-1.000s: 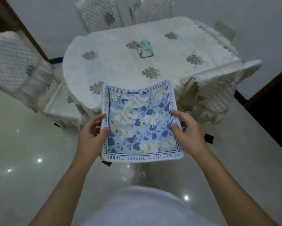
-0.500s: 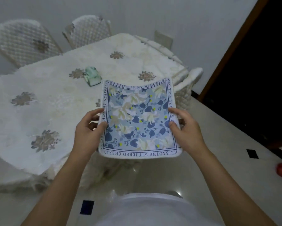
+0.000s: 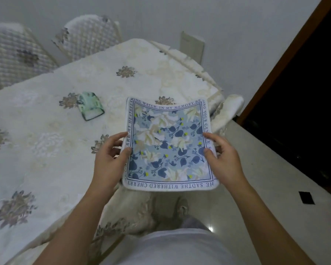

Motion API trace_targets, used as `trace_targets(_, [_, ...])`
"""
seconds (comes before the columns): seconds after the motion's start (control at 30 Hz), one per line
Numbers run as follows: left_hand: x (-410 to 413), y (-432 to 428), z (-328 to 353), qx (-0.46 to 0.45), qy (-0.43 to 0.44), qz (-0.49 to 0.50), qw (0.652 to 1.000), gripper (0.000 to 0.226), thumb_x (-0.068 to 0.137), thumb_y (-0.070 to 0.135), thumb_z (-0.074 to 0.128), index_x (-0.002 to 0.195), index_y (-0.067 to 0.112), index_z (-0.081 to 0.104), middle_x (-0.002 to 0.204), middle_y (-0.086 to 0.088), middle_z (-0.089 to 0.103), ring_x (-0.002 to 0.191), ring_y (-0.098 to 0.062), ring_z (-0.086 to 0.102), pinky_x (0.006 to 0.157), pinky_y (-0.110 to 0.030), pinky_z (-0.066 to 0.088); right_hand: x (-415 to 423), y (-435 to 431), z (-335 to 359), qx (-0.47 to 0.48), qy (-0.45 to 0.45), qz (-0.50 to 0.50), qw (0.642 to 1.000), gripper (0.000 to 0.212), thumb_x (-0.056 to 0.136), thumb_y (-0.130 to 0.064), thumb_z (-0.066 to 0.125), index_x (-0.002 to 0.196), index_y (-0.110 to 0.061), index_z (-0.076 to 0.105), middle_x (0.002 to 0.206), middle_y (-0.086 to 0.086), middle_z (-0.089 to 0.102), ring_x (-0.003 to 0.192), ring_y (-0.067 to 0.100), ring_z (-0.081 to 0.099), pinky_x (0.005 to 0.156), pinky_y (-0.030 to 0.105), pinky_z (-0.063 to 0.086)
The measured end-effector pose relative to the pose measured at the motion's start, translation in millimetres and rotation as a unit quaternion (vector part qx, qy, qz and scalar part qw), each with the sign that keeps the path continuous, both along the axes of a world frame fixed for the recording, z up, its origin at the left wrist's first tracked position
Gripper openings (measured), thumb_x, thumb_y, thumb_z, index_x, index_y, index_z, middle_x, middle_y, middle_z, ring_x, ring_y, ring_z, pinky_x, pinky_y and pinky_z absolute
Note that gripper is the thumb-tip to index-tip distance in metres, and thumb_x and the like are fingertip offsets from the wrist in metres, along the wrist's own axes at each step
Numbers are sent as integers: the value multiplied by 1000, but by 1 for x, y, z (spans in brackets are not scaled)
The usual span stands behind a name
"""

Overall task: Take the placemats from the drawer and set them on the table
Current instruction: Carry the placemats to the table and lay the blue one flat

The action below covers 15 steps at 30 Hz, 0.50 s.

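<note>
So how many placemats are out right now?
1. The blue floral placemat is pinched at its side edges by the left hand and right hand, over the edge of the table. None lies on the table; more could be stacked hidden beneath it.

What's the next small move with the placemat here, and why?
Probably ease the placemat forward and lower it flat onto the table. The left hand and right hand pinch its side edges, and its near part sits past the table's edge, over the floor. The cloth just ahead looks bare, and the small green container is off to the left.
</note>
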<state>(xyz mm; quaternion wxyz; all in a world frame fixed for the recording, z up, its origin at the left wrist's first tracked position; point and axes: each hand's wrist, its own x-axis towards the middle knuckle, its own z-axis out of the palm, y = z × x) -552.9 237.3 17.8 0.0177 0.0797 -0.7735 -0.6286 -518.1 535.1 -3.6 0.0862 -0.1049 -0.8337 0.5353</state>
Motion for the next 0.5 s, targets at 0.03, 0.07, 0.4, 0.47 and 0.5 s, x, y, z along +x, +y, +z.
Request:
trace_targets(0.03, [-10,0,1,-7,1,18,1000,35,93,6,66,116,32,68,102,2,67,90,-26,69,77,-50,61,-23,1,0,4,1,19,1000,41,93,-17,64,128,-38,61,125,-18,59,111,9,61,93,45,54])
trace_targets(0.07, [-20,-1,2,-16,2,37,999,35,93,6,66,116,32,67,102,4,67,89,-23,69,78,-48,61,-46,-1,2,8,2,42,999,41,93,-18,64,128,-39,60,126,-18,58,112,9,60,95,46,53])
trace_targets(0.4, [-34,-75,7,-32,-17,278,960,35,94,12,66,117,38,66,105,2,66,91,-27,69,75,-46,61,-209,-105,18,81,18,314,946,42,93,-20,64,130,-38,59,123,-18,56,106,5,57,95,37,51])
trace_targets(0.47, [-24,-93,6,-29,-27,320,947,35,95,12,65,116,39,65,105,1,67,92,-26,70,73,-45,62,-222,-138,16,74,15,359,930,42,93,-20,64,130,-40,58,125,-19,56,106,4,58,96,36,51])
trace_targets(0.5, [-18,-103,5,-26,-32,338,940,35,95,12,64,116,39,65,106,0,66,93,-27,70,73,-46,62,-226,-154,14,70,15,377,923,42,94,-21,64,130,-40,58,125,-19,56,107,5,59,96,37,52])
